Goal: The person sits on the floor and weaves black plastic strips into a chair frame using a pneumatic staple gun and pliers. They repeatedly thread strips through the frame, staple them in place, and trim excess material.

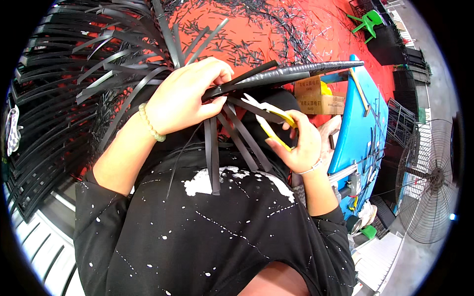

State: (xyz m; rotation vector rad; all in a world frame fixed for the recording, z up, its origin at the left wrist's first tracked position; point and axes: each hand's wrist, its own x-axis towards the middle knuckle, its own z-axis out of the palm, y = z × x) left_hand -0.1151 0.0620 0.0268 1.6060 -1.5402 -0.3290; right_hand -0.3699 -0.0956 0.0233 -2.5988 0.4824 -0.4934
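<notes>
My left hand (195,91) is closed around a black frame bar (289,74) wrapped in flat black strip, its thumb and fingers pinching near the bar's left end. Loose black strips (214,153) hang below the thumb, and more fan out above and left of the hand. In my right hand (305,143) are scissors with yellow handles (274,135), the fingers round the grips. Their blades stand apart, pointing up and left, with a black strip (256,107) running between or across them; I cannot tell which.
Black slatted wickerwork (54,103) fills the left side. Cut strips litter the red floor (237,49). Cardboard boxes (321,103) stand beside a blue table (358,103) bearing a wooden-handled tool (359,91). A large fan (434,182) and green chair (368,23) are at right.
</notes>
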